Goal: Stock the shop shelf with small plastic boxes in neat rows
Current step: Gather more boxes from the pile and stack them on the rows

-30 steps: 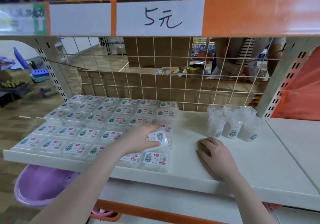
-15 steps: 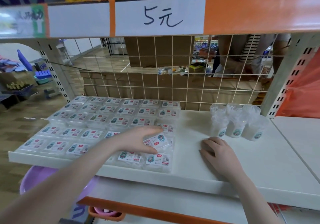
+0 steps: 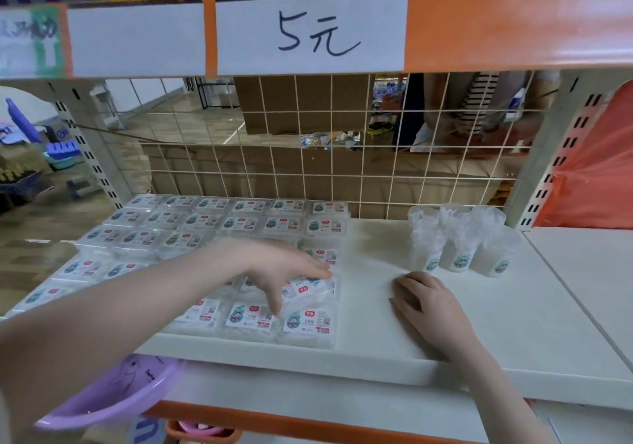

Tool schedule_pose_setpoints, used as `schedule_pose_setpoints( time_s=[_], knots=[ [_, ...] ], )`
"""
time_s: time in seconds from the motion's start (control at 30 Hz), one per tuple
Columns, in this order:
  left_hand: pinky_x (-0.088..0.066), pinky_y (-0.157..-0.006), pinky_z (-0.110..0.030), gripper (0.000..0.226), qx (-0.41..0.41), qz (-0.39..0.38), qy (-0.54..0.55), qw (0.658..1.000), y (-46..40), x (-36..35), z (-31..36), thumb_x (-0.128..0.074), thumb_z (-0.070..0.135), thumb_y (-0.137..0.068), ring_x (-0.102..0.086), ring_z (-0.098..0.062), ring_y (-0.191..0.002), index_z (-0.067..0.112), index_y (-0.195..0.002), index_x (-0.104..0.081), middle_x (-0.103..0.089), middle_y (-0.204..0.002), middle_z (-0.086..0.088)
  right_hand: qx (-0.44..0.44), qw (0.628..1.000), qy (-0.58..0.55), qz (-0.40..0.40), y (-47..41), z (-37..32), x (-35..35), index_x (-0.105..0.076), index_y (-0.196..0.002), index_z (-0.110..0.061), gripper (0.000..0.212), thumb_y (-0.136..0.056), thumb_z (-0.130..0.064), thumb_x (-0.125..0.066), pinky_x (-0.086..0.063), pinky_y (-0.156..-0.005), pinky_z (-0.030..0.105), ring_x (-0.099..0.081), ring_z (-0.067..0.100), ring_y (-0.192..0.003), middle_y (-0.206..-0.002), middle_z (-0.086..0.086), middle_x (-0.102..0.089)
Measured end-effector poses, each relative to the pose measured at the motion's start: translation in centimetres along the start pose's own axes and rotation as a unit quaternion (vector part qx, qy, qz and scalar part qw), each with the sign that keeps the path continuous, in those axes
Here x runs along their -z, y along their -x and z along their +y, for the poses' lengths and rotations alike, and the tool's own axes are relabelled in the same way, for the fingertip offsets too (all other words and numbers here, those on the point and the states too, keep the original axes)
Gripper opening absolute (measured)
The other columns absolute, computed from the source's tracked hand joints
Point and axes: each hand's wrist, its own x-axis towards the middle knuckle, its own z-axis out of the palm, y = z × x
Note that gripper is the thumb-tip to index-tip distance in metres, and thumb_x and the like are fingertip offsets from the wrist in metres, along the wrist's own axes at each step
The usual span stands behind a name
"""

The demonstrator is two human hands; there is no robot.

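White shelf board (image 3: 479, 334), smooth and matt, runs under an orange upper rail bearing a handwritten price card (image 3: 311, 30) marked "5元". Behind the board stands a white wire grid (image 3: 342, 169), with brown cardboard cartons and a wood-look shop floor visible through it.

Small clear plastic boxes (image 3: 219, 224), flat and rectangular with printed white labels, lie in tight rows over the board's left part; the back rows show six across, while the nearer rows are partly hidden by the forearm, so a full count cannot be given. The left hand (image 3: 284, 268) reaches over them, fingers spread and fairly straight, forefinger and thumb touching one tilted box (image 3: 308, 289) that lies askew on top of the row, just behind the front-corner box (image 3: 308, 323). Whether it is truly pinched cannot be told.

Right of those fingertips, apart from the boxes, the right hand (image 3: 428, 306) rests knuckles-up on bare board, fingers curled under and holding nothing. Beyond its knuckles stand three frosted, round plastic cups (image 3: 459, 244), close together. Below the left forearm a glossy lilac plastic basin (image 3: 113, 395) shows.
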Motion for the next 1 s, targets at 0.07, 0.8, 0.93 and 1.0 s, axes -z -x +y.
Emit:
schedule_pose_setpoints(
  time_s=[0.07, 0.8, 0.93, 1.0],
  knots=[
    [-0.011, -0.113, -0.024, 0.101, -0.003, 0.017, -0.019, 1.0, -0.1, -0.1, 0.0, -0.077, 0.031, -0.075, -0.011, -0.009, -0.143, 0.025, -0.151, -0.011, -0.009, -0.158, 0.01, 0.0, 1.0, -0.001, 0.003, 0.0, 0.0, 0.0, -0.065, -0.113, -0.009, 0.032, -0.085, -0.025, -0.067, -0.04, -0.093, 0.033, -0.053, 0.029, -0.109, -0.116, 0.007, -0.06],
    [0.002, -0.109, -0.015, 0.098, -0.026, 0.083, 0.031, 0.996, 2.4, -2.1, 0.6, -0.076, 0.033, -0.077, 0.001, -0.001, -0.142, 0.034, -0.15, -0.01, -0.002, -0.157, 0.016, -0.003, 1.0, -0.005, 0.009, 0.0, 0.0, -0.2, -0.066, -0.111, -0.01, 0.03, -0.085, -0.025, -0.066, -0.039, -0.093, 0.03, -0.053, 0.026, -0.108, -0.116, 0.005, -0.059],
    [-0.005, -0.115, -0.026, 0.091, -0.037, 0.064, -0.001, 0.997, 1.2, -1.7, 0.6, -0.074, 0.027, -0.079, -0.001, -0.004, -0.144, 0.035, -0.149, -0.017, -0.007, -0.157, 0.016, -0.005, 1.0, -0.005, 0.003, 0.0, -0.1, 0.0, -0.065, -0.114, -0.011, 0.032, -0.086, -0.027, -0.065, -0.037, -0.094, 0.028, -0.052, 0.025, -0.111, -0.118, 0.004, -0.058],
    [-0.013, -0.116, -0.029, 0.087, -0.04, 0.07, -0.006, 0.997, 0.9, -1.7, 0.6, -0.074, 0.028, -0.079, -0.007, -0.005, -0.143, 0.034, -0.148, -0.021, -0.014, -0.156, 0.016, -0.006, 1.0, -0.005, 0.002, 0.1, -0.1, 0.0, -0.064, -0.115, -0.011, 0.033, -0.086, -0.027, -0.065, -0.037, -0.094, 0.028, -0.051, 0.025, -0.111, -0.119, 0.004, -0.058]
  ],
)
